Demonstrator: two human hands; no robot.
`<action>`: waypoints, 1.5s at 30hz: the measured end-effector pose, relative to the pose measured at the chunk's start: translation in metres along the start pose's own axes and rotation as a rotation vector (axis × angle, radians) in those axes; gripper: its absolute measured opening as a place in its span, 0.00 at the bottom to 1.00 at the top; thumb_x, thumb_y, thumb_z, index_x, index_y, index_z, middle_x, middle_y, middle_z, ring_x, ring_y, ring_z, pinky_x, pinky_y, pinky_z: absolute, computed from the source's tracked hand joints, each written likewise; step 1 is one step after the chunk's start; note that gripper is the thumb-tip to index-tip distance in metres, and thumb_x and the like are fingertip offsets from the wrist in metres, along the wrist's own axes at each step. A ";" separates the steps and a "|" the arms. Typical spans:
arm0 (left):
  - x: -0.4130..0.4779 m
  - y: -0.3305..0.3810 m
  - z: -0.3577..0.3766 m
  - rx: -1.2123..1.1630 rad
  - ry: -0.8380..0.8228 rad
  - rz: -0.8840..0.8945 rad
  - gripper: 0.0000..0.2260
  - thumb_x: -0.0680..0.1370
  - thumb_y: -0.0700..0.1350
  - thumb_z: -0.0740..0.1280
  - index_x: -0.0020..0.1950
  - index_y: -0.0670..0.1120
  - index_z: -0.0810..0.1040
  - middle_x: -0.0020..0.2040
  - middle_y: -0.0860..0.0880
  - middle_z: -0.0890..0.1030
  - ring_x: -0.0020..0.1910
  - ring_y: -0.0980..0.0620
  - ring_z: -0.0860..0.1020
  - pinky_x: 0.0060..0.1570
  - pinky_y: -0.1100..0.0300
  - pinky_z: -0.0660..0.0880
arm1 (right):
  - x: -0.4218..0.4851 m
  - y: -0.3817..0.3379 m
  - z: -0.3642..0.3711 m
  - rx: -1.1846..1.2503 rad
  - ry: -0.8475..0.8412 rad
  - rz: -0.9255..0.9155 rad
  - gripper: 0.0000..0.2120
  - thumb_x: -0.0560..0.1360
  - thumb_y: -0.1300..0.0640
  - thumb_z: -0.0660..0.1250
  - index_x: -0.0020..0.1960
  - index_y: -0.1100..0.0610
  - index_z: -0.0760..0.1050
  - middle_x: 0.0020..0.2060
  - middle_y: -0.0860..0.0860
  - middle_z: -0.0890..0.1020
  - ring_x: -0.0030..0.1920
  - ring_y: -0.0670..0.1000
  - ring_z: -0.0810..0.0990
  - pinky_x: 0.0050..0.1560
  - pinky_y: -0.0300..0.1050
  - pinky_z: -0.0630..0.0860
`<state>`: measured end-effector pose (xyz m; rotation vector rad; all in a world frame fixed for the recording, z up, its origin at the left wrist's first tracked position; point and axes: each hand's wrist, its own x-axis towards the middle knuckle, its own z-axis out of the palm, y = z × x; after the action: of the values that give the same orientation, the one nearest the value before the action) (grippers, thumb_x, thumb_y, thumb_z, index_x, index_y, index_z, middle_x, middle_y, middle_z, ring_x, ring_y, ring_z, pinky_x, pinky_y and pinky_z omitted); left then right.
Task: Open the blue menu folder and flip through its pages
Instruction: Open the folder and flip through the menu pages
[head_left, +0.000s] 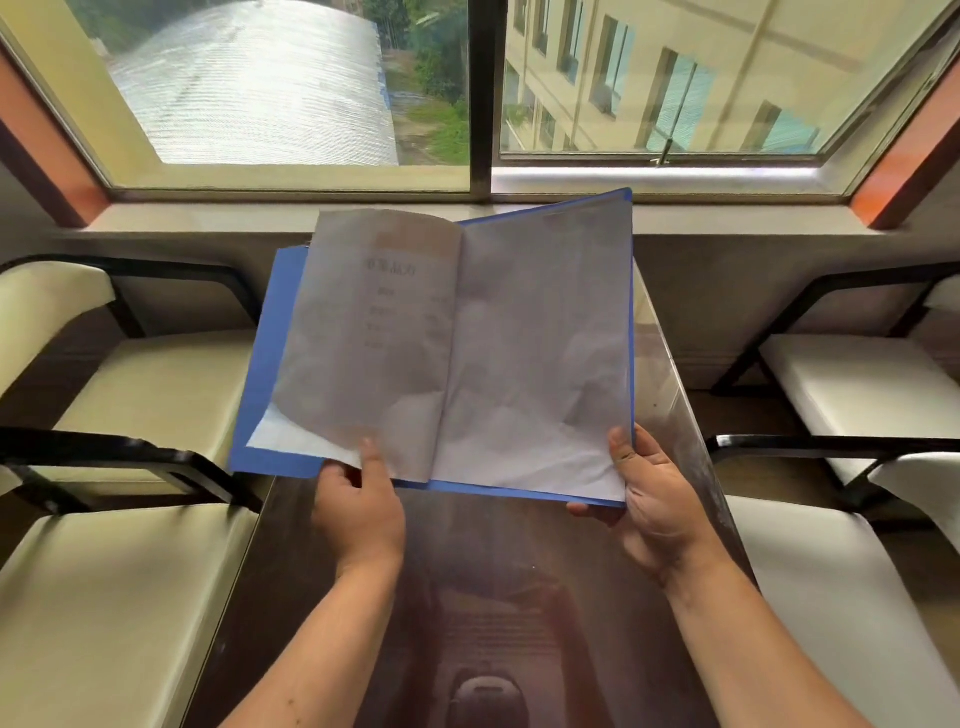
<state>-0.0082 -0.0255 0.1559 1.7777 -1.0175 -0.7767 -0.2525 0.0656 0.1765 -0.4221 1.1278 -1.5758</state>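
Observation:
The blue menu folder (265, 415) is held open and lifted above the table, tilted toward me. Its translucent sleeve pages (519, 338) show faint printed text on the left page; the right page looks blank. My left hand (358, 506) grips the folder's bottom left edge, thumb pressed on top of the left page, whose lower corner curls up. My right hand (652, 499) holds the bottom right corner, thumb on the right page and fingers underneath the cover.
A dark glossy table (493, 597) runs forward to the window sill (208, 218). Cream-cushioned chairs with black frames flank it: two on the left (130, 571) and two on the right (857, 379). A large window (480, 93) fills the far wall.

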 end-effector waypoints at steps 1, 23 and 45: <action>0.001 -0.001 0.000 0.003 0.016 0.016 0.18 0.81 0.51 0.69 0.38 0.43 0.69 0.32 0.50 0.73 0.38 0.38 0.75 0.40 0.52 0.63 | 0.000 0.000 0.001 -0.001 0.001 0.000 0.11 0.78 0.48 0.67 0.54 0.44 0.88 0.54 0.50 0.90 0.48 0.56 0.90 0.28 0.51 0.86; -0.041 0.045 0.027 0.389 -0.297 0.946 0.09 0.78 0.51 0.73 0.43 0.47 0.83 0.42 0.47 0.79 0.43 0.42 0.76 0.44 0.47 0.75 | -0.001 -0.001 0.015 -0.017 -0.074 -0.002 0.12 0.78 0.49 0.67 0.57 0.48 0.87 0.52 0.54 0.90 0.47 0.57 0.90 0.29 0.51 0.86; 0.008 0.003 0.016 -0.130 -0.116 -0.381 0.41 0.59 0.74 0.77 0.58 0.47 0.70 0.50 0.49 0.78 0.45 0.48 0.79 0.43 0.47 0.83 | 0.011 -0.016 -0.006 0.024 0.003 -0.007 0.14 0.79 0.49 0.67 0.61 0.48 0.86 0.60 0.55 0.88 0.56 0.62 0.88 0.29 0.54 0.87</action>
<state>-0.0189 -0.0400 0.1522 1.8529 -0.6884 -1.1659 -0.2695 0.0578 0.1835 -0.4083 1.1095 -1.5955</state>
